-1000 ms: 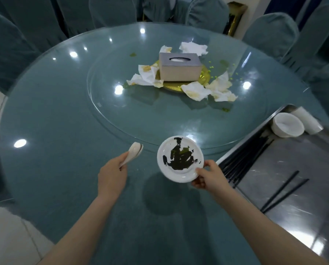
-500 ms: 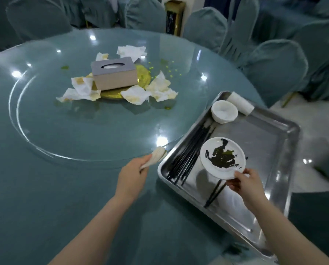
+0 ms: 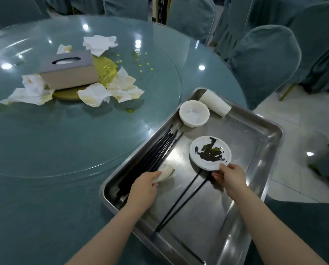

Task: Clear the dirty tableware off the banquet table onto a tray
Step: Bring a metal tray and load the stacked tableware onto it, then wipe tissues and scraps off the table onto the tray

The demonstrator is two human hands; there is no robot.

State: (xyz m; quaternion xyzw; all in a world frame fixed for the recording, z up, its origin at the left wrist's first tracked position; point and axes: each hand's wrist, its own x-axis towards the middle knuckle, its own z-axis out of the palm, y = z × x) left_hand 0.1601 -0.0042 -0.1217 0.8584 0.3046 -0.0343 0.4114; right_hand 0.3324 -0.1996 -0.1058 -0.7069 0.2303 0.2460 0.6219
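Now both hands are over the steel tray (image 3: 270, 134): the right hand (image 3: 229, 177) pinches the near rim of the smeared saucer (image 3: 210, 153), while the left hand (image 3: 144, 188) grips the white spoon (image 3: 166, 172) beside the bundled black chopsticks (image 3: 158, 152). Lower the saucer flat onto bare metal, short of the two loose chopsticks (image 3: 182, 199), before letting go. Lay the spoon bowl-up beside the bundle, not across it, so nothing rocks or slides.

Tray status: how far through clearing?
Done: bowl, cup and chopsticks lie in the tray. In hand: right hand holds the plate and left hand the spoon, both over the tray. Left: napkins and tissue box on the table.
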